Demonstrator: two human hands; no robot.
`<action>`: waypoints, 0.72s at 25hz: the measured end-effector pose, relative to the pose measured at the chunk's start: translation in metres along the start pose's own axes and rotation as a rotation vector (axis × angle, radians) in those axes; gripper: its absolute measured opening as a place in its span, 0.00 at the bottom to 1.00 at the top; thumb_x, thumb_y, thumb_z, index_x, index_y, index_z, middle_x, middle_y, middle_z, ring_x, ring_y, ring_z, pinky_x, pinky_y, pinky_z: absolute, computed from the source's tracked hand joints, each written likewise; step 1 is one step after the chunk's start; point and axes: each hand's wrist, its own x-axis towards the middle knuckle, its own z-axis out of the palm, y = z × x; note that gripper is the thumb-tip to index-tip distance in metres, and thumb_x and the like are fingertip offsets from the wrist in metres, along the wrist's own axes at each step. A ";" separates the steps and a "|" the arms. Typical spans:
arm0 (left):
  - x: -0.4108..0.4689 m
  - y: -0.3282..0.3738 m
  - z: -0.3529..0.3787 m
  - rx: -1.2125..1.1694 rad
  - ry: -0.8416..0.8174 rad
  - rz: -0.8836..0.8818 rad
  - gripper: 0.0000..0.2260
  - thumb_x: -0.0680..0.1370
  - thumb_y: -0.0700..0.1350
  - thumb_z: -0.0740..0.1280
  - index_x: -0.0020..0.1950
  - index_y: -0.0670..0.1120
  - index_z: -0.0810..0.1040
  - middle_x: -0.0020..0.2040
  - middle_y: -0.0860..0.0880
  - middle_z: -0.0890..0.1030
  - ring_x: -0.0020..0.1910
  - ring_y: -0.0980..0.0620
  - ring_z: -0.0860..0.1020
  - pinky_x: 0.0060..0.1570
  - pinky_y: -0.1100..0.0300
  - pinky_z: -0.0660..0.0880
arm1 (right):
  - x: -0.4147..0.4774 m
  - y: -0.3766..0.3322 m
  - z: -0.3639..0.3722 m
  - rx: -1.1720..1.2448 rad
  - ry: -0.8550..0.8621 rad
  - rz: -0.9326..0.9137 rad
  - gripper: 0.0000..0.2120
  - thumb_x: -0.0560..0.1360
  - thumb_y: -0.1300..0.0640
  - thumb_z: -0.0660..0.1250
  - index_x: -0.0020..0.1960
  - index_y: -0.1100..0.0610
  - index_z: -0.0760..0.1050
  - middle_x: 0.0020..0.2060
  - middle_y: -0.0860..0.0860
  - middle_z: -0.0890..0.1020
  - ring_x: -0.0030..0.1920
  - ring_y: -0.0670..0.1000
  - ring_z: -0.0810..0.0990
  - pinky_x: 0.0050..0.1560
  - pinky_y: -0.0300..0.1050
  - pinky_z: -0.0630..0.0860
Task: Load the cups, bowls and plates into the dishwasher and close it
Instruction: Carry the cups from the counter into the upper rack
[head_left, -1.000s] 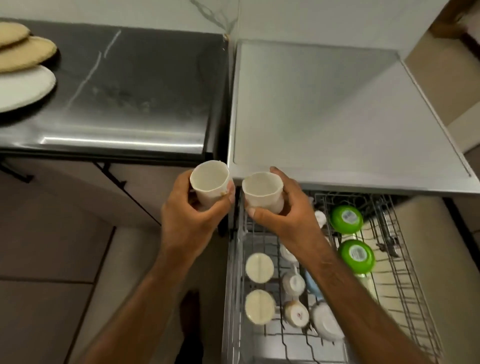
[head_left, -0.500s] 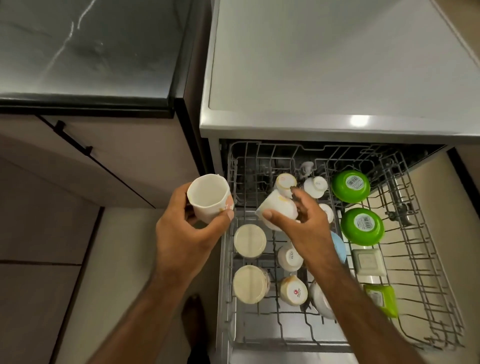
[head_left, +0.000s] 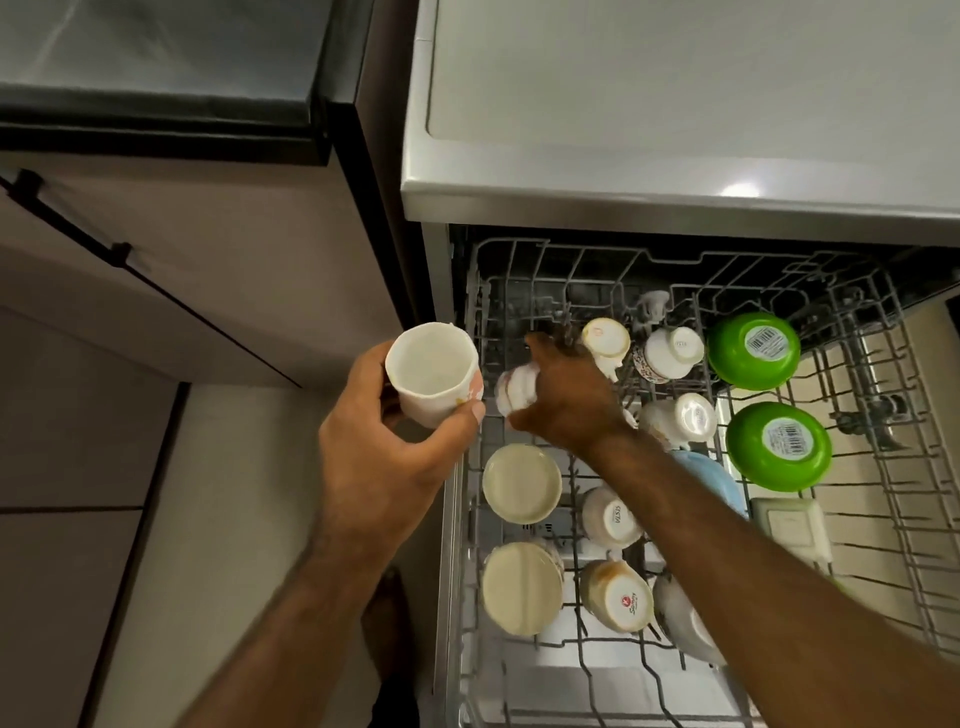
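Head view over an open dishwasher. Nearest the wearer, under the right forearm, two round cream dishes (head_left: 522, 483) and two stamped cups (head_left: 615, 595) sit base-up in the wire rack (head_left: 883, 405), mouths down, presumably so wash water runs off. A pale blue bowl (head_left: 714, 475) shows only partly behind that forearm.

The hands work apart, each gripping one piece. The left hand (head_left: 384, 457) waits just outside the rack's left rim, thumb and fingers wrapped round a smooth white cup (head_left: 434, 374) held mouth-up, a faint orange print on its side; it looks parked there until a slot is free. The right hand (head_left: 566, 400) reaches over the rack's left rear area, fingers curled round a second cup (head_left: 517, 395) tipped onto its side, blurred, apparently being turned over to seat among the tines.

Beyond the right hand stand more inverted glazed cups (head_left: 670, 353). Further to its right, two glossy green bowls (head_left: 753, 351) rest base-up, barcode stickers showing.

Farthest off, a matt grey bench (head_left: 675, 104) caps the machine; beyond the left hand lies a dark polished bench (head_left: 156, 62).
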 end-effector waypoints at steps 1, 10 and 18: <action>0.004 -0.001 0.001 0.010 -0.005 0.005 0.28 0.70 0.49 0.81 0.67 0.52 0.75 0.58 0.59 0.82 0.57 0.59 0.81 0.52 0.66 0.79 | 0.001 0.002 0.006 -0.058 -0.015 -0.048 0.50 0.61 0.50 0.82 0.77 0.52 0.61 0.63 0.57 0.79 0.65 0.61 0.73 0.61 0.50 0.74; 0.020 -0.001 0.011 0.065 -0.074 0.045 0.29 0.69 0.52 0.81 0.67 0.53 0.75 0.57 0.59 0.81 0.57 0.59 0.80 0.50 0.70 0.76 | 0.012 0.014 0.015 -0.025 -0.137 -0.103 0.59 0.54 0.39 0.83 0.77 0.52 0.61 0.71 0.51 0.70 0.70 0.57 0.65 0.71 0.53 0.66; 0.027 0.004 0.030 -0.035 -0.130 -0.059 0.30 0.69 0.49 0.82 0.67 0.53 0.73 0.56 0.59 0.81 0.55 0.59 0.81 0.50 0.66 0.80 | -0.010 0.017 -0.022 0.896 -0.117 0.110 0.42 0.65 0.63 0.81 0.74 0.51 0.66 0.65 0.52 0.79 0.66 0.54 0.76 0.67 0.54 0.75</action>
